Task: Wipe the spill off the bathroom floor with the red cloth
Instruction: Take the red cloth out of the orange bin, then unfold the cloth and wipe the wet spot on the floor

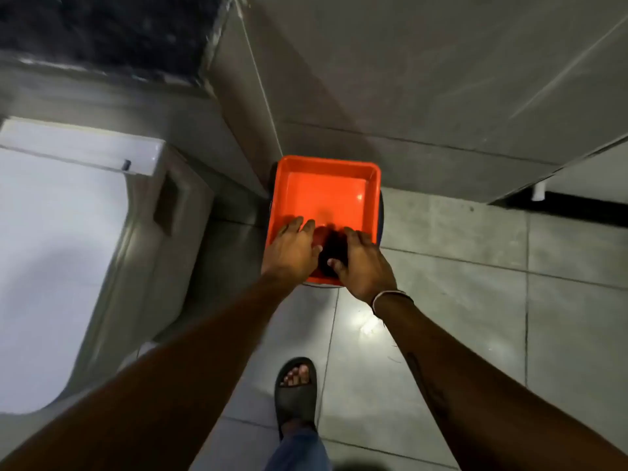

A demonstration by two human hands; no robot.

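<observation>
An orange square tub [372, 185] stands on the grey tiled floor against the wall corner. Both my hands reach into its near side. Between them sits a dark red bunched cloth [331, 248], mostly in shadow. My left hand [294, 251] lies on its left side, fingers spread over the tub. My right hand [362, 263] grips the cloth from the right, thumb across its near edge. A wet shiny patch [365, 322] glints on the floor tile just below my right wrist.
A white toilet [51, 253] fills the left side, close to my left forearm. Grey tiled walls rise behind the tub. My foot in a black slide sandal [295, 390] stands on the floor tiles at the bottom centre. A white pipe stub [538, 192] sits at the right.
</observation>
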